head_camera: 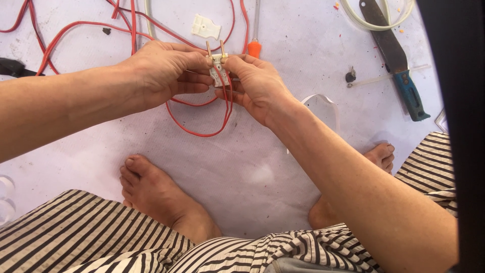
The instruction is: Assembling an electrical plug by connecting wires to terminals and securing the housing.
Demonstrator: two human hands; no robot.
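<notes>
On the pale floor [262,172], red wire [202,132] loops away toward its far edge. Left hand [164,73] and right hand [255,83] pinch a white plug half [219,68], two brass pins up, held above open floor between knife [396,60] and wire.

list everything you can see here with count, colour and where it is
white plastic two-pin plug half with brass pins: 1, white and brass, pinched between both hands
thin red wire: several loops, red, from the plug across the floor to upper left
white plastic plug cover: 1, white, floor above the hands
orange-handled screwdriver: 1, orange, just beyond the right hand
blue-handled knife: 1, dark blade, blue handle, upper right
clear plastic tubing: 1 coil, whitish, top right
small dark screw: 1, dark, left of the knife
pale floor sheet: 1, lilac-white, underneath
striped cloth: black and white, over the lap
bare feet: 2, bottom
left hand: 1, gripping the plug
right hand: 1, gripping the plug
</notes>
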